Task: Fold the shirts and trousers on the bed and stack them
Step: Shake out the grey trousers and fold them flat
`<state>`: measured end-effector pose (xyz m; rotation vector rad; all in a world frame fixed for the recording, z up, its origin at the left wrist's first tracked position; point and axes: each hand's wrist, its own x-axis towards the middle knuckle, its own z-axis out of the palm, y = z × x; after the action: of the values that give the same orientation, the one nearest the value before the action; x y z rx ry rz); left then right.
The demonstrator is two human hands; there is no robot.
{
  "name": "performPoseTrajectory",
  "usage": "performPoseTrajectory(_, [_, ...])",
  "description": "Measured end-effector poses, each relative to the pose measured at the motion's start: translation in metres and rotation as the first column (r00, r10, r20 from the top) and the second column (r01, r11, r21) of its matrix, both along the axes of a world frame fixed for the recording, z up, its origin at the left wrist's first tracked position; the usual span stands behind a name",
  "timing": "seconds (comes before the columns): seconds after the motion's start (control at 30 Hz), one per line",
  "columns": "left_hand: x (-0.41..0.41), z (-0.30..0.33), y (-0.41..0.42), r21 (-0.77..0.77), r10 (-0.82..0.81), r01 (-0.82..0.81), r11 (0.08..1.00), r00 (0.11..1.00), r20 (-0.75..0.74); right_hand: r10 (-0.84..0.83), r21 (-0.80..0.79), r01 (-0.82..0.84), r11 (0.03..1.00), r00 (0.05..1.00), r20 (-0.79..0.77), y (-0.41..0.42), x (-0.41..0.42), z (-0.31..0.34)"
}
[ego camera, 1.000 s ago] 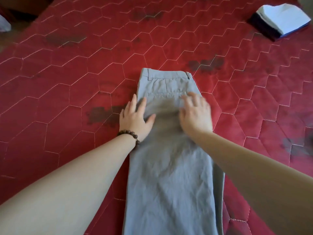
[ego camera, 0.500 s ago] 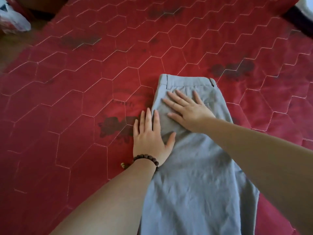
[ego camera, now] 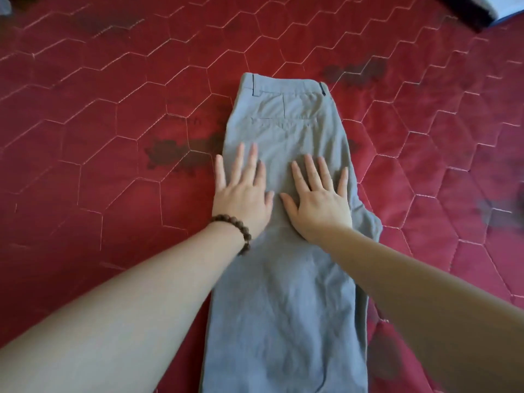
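Grey trousers (ego camera: 286,293) lie lengthwise on the red quilted bed (ego camera: 99,165), folded leg over leg, waistband at the far end. My left hand (ego camera: 241,191), with a brown bead bracelet on the wrist, presses flat on the trousers' left edge, its outer fingers over the quilt. Beside it, my right hand (ego camera: 319,199) lies flat with spread fingers on the seat area. Both hands sit below the back pocket. The trouser legs run out of view at the bottom.
A stack of folded clothes (ego camera: 476,9), dark with a pale piece on top, shows at the far right corner of the bed. Dark blotches mark the quilt to the left of the trousers and behind the waistband.
My right hand slid from near the waistband down and to the right, settling beside my left hand. The view swung back, so the trousers sit centred again.
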<state>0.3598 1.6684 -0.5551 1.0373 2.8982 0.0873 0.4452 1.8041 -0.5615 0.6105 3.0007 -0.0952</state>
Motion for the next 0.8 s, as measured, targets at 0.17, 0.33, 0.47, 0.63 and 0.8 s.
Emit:
performPoseTrajectory(0.17, [0.093, -0.008, -0.013, 0.056, -0.078, 0.072, 0.996, 0.991, 0.112, -0.074, -0.022, 0.074, 0.997, 0.997, -0.003, -0.034, 0.046, -0.002])
performPoseTrajectory(0.33, [0.123, -0.007, -0.066, 0.051, -0.124, 0.12, 0.991, 0.989, 0.075, -0.067, -0.048, 0.066, 0.997, 0.998, -0.014, -0.053, 0.119, -0.004])
performPoseTrajectory(0.47, [0.12, -0.007, -0.091, -0.017, 0.094, -0.093, 0.995, 0.995, 0.042, -0.244, 0.028, 0.243, 0.97, 0.968, 0.052, -0.043, 0.144, 0.0])
performPoseTrajectory(0.63, [0.18, -0.004, -0.084, 0.027, -0.103, 0.101, 0.995, 0.99, 0.093, -0.032, -0.121, 0.029, 0.992, 0.999, -0.017, -0.108, 0.16, 0.003])
performPoseTrajectory(0.8, [0.227, -0.006, -0.133, -0.021, 0.023, -0.021, 1.0, 0.993, 0.118, -0.202, -0.121, 0.199, 0.972, 0.979, -0.009, -0.142, 0.23, -0.001])
